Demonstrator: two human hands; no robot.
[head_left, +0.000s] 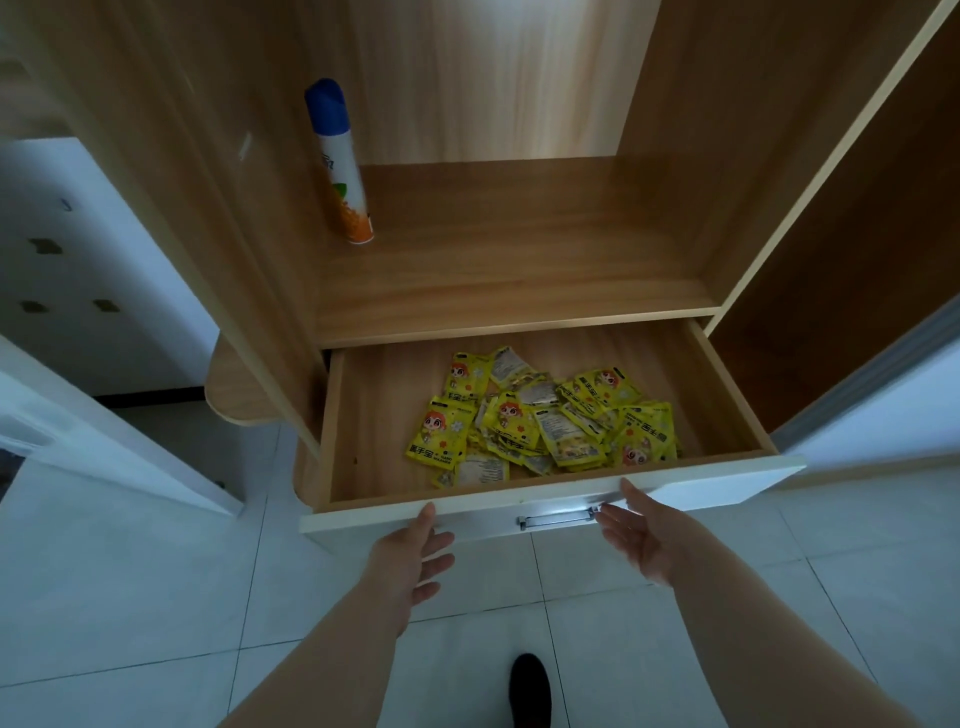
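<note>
Left hand (410, 558) and right hand (641, 535), grips released, at open drawer (727, 480) front

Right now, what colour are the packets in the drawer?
Yellow packets, seen best in the head view.

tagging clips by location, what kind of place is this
Likely a room at home: a wooden wardrobe with its drawer pulled out, a spray can on its shelf, white tiled floor.

Drawer (379, 415): yellow packets (545, 415) heaped. Shelf (519, 249): spray can (340, 166) upright.
</note>
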